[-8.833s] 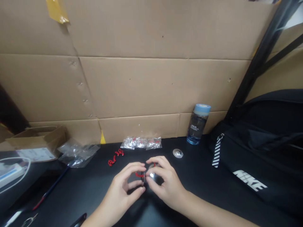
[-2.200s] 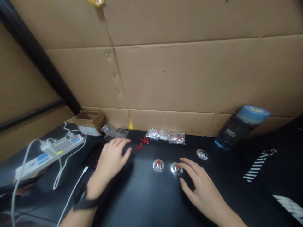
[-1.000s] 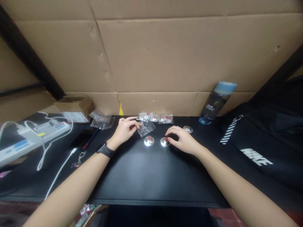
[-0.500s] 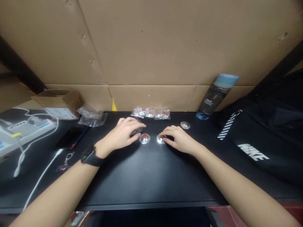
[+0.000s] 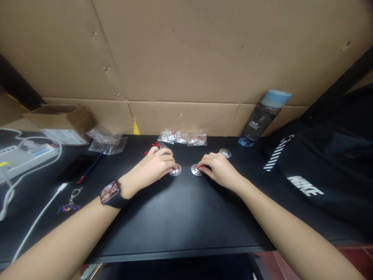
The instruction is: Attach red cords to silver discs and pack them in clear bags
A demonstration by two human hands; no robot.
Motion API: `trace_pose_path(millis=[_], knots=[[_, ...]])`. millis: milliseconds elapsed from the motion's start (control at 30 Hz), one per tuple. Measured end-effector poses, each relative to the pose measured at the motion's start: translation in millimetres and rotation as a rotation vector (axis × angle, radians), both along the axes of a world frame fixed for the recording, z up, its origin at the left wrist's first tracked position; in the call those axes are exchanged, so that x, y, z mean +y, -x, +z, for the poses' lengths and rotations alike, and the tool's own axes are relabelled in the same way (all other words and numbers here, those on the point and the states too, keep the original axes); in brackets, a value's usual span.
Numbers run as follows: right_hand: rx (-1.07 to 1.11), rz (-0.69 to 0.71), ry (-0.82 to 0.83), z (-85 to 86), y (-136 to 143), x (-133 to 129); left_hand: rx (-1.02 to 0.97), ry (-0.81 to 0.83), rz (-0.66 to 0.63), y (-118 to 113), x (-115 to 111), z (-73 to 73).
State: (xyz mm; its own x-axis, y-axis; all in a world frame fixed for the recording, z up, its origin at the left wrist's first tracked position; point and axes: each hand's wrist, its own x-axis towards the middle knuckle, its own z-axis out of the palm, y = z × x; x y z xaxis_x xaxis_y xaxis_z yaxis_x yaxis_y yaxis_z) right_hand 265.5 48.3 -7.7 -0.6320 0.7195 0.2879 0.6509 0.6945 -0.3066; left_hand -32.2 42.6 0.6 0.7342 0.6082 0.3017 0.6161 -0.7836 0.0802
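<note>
Pinching red loop [image 5: 200,166]: right fingers [image 5: 206,158]. Left fingers [image 5: 167,165] at disc [image 5: 178,170], grip unclear. Bottle [image 5: 258,120] reads AQUA, bag [image 5: 328,167] NIKE.

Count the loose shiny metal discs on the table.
3: one disc at the left hand, a second disc at the right hand, a third disc near the bottle. More may be hidden beneath the hands.

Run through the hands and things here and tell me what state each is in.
Left hand: curled at left disc, grip unclear
Right hand: pinching red loop on right disc
Third disc: lying loose, no loop visible
Bottle: capped, standing
Cardboard box: open-topped
Watch: screen lit
Small packets: filled
Clear bags: crumpled
</note>
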Motion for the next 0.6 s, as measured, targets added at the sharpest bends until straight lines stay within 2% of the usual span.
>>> trace_pose_path(millis=[167, 333, 400, 467, 533, 600], knots=[[0.156, -0.040, 0.010, 6.1, 5, -6, -0.090, -0.070, 0.078, -2, -3, -1.6], [0.522, -0.093, 0.071, 10.7, 20, -19, -0.364, 0.027, 0.206, -18, -19, 9.2], [0.677, -0.108, 0.169, 10.4, 27, -25, -0.429, 0.026, 0.230, -24, -24, 10.5], [0.807, -0.098, 0.343, 10.0, 34, -32, -0.478, -0.018, 0.234, -29, -27, 8.7], [0.899, -0.081, 0.515, 10.4, 39, -38, -0.506, -0.061, 0.204, -33, -29, 5.3], [0.959, -0.074, 0.617, 11.9, 42, -43, -0.516, -0.080, 0.168, -35, -30, 2.4]])
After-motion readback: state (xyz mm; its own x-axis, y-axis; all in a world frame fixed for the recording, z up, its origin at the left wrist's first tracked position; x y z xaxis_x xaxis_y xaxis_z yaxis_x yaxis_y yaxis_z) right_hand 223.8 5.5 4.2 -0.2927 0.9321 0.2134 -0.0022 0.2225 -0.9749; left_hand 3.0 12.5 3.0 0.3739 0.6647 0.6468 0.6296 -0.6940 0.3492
